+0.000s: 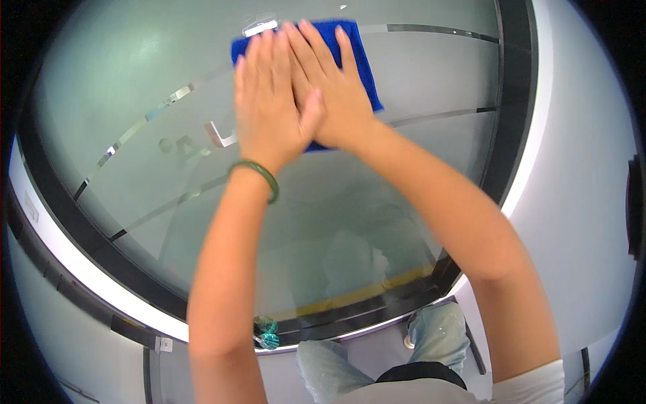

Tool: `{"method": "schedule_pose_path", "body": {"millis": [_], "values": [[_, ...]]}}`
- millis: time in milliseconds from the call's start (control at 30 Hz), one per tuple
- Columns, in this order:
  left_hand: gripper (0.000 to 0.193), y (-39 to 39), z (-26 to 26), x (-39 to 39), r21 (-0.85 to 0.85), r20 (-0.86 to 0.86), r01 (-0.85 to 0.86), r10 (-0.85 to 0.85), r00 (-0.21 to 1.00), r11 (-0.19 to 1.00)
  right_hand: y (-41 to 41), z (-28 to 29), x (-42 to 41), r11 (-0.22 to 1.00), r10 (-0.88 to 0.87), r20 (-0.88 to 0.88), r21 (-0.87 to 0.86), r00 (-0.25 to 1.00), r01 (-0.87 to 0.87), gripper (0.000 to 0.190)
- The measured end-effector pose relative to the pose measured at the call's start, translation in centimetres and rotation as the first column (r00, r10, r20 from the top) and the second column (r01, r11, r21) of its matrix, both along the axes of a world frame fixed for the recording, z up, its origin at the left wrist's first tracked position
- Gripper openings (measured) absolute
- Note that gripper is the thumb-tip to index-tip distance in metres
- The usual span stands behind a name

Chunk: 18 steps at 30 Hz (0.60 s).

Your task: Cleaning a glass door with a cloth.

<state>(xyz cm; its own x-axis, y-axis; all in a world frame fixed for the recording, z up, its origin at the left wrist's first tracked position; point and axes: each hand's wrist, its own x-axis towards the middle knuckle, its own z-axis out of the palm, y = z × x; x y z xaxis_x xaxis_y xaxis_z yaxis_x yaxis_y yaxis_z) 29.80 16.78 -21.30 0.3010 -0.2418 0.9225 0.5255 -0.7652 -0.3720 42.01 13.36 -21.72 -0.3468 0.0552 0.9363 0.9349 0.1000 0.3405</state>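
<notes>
Both of my hands press flat on a blue cloth (367,76) against a large frosted glass pane (313,222). My left hand (270,101), with a green bangle (262,177) at its wrist, lies beside and partly over my right hand (330,91), its thumb crossing the right one. The fingers of my right hand are slightly spread, pointing up the pane. The cloth shows above, to the right of and just below the hands; its middle is hidden under them. Clear stripes and raised or cut lettering run across the glass left of my left wrist.
A black frame (516,91) with a white border edges the pane. At its bottom edge, near my left forearm, sits a small teal, shiny object (269,341). A yellow band (353,299) shows low in the glass. A pale wall (580,202) stands at the right.
</notes>
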Motion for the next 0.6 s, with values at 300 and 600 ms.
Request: {"method": "schedule_pose_path", "body": {"millis": [300, 600], "values": [[0.062, 0.5, 7.0, -3.1, 0.117, -0.003, -0.111, 0.112, 0.994, 0.987, 1.0, 6.4, -3.3, 0.975, 0.037, 0.028, 0.216, 0.999, -0.042, 0.063], [0.072, -0.2, -3.5, -2.5, -0.034, 0.044, -0.066, 0.068, 0.997, 0.997, -0.1, -3.2, -3.1, 0.999, 0.042, -0.043, 0.018, 0.998, -0.041, 0.057]]}}
